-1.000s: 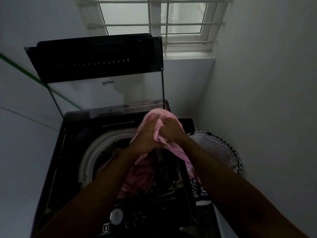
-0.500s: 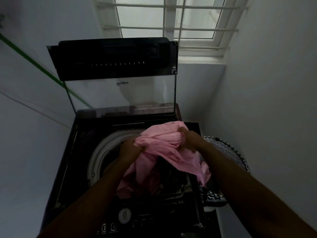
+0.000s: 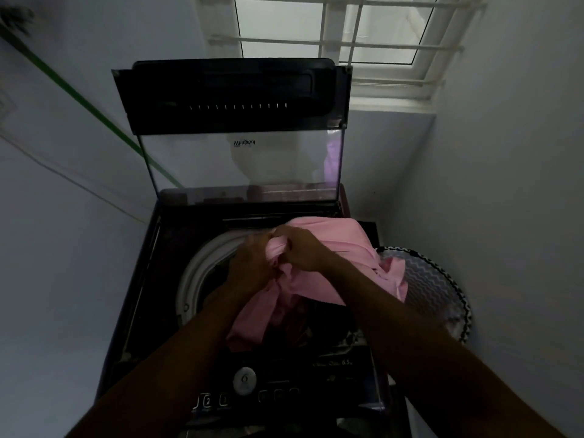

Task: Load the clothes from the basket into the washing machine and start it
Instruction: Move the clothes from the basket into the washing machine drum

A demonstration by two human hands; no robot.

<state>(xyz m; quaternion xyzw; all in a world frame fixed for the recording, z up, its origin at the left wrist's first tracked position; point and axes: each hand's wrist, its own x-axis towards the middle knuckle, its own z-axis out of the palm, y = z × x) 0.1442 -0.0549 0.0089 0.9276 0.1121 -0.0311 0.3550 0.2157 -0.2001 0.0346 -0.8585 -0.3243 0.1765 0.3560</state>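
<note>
Both hands, left hand (image 3: 252,263) and right hand (image 3: 303,251), are bunching the pink garment (image 3: 328,248) in a tight grip over the washing machine (image 3: 142,295). Mirrored "Whirlpool" is showing on the raised lid (image 3: 245,143) at 12 o'clock; "6.5" is reading at 5 o'clock.

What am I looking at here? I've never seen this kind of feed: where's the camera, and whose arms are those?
No robot here: the camera sits on a person's head, looking forward and down, so the two arms are that person's own. Below is a top-loading washing machine with its glass lid standing open and its control panel nearest the camera. The left hand and right hand both grip a bunched pink garment above the drum's white rim. Part of it trails right, toward the laundry basket standing beside the machine. Dark clothes already lie in the drum.
</note>
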